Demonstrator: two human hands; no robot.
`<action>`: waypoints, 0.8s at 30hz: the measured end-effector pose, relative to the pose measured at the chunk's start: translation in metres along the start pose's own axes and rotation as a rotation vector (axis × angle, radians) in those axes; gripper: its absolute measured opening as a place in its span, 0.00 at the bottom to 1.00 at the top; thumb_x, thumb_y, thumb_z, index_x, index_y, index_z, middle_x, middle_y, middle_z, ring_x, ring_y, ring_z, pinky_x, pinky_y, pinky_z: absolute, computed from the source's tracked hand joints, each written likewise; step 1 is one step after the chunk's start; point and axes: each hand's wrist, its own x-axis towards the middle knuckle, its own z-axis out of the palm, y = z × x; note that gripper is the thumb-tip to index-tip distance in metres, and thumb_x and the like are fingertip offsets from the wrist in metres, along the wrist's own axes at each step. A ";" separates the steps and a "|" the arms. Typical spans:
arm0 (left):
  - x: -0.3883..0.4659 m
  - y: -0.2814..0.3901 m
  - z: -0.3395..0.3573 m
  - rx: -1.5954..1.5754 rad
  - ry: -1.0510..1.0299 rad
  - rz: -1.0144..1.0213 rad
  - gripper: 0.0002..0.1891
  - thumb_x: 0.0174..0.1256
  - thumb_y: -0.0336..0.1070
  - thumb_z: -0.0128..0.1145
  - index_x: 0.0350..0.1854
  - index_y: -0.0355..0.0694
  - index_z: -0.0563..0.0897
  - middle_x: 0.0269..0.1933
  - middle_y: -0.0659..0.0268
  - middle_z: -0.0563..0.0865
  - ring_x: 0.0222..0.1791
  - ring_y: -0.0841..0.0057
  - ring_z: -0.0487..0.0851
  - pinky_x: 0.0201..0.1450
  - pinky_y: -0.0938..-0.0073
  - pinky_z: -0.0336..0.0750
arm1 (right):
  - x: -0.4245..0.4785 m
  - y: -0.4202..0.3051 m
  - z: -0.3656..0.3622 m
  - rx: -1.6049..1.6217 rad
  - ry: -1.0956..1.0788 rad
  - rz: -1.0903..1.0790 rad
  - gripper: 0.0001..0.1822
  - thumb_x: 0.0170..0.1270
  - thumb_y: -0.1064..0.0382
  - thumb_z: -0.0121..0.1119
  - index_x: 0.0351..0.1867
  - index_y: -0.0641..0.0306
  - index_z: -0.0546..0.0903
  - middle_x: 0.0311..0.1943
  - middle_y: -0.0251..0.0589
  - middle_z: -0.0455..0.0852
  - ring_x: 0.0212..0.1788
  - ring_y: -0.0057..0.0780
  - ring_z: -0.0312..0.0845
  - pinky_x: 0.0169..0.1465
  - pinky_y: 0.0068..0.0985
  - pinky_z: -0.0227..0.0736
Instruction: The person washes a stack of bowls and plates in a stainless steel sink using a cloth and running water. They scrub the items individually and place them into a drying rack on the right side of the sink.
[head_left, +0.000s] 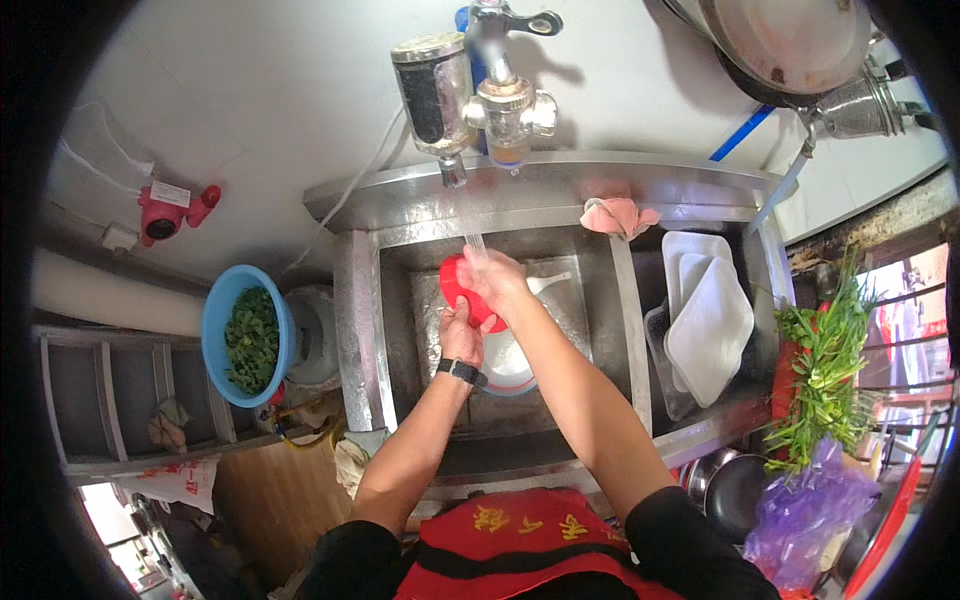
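Note:
Over the left basin of a stainless steel sink (624, 300), my left hand (460, 334) grips the lower edge of a red bowl-like dish (452, 279). My right hand (495, 279) lies against the dish with its palm up, under water running from the faucet (453, 171); whether it also grips the dish I cannot tell. A black watch (462, 370) is on my left wrist. Below my hands a round, pale bowl (511, 363) rests in the basin, partly hidden by my right forearm. The handle of a white spoon or ladle (551, 282) shows beside it.
White foam trays (709, 330) lie in the right basin. A pink cloth (619, 217) hangs over the divider's back end. At left stands a blue basin (212, 337) of leafy greens (253, 341). Green onions (821, 367), a purple plastic bag (810, 510) and a dark pan (735, 495) are at right.

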 end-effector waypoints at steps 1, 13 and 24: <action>0.005 -0.002 -0.002 0.017 -0.001 -0.022 0.12 0.73 0.39 0.47 0.55 0.47 0.74 0.51 0.70 0.82 0.50 0.76 0.79 0.44 0.69 0.78 | -0.003 -0.002 0.001 -0.096 0.067 0.036 0.15 0.64 0.69 0.59 0.50 0.74 0.74 0.36 0.47 0.82 0.37 0.36 0.81 0.45 0.28 0.82; 0.028 -0.032 -0.004 -0.127 0.036 -0.235 0.15 0.75 0.44 0.44 0.55 0.43 0.74 0.49 0.68 0.82 0.44 0.77 0.82 0.37 0.80 0.79 | -0.005 0.023 -0.046 -0.343 0.045 -0.102 0.09 0.63 0.67 0.60 0.42 0.70 0.81 0.34 0.43 0.86 0.41 0.29 0.82 0.43 0.25 0.78; -0.012 -0.034 -0.020 -0.221 0.059 -0.288 0.28 0.69 0.66 0.40 0.59 0.51 0.73 0.54 0.73 0.82 0.39 0.85 0.82 0.15 0.90 0.64 | -0.055 0.054 -0.106 0.158 0.080 0.032 0.24 0.63 0.61 0.62 0.60 0.61 0.71 0.54 0.41 0.79 0.44 0.34 0.82 0.48 0.31 0.77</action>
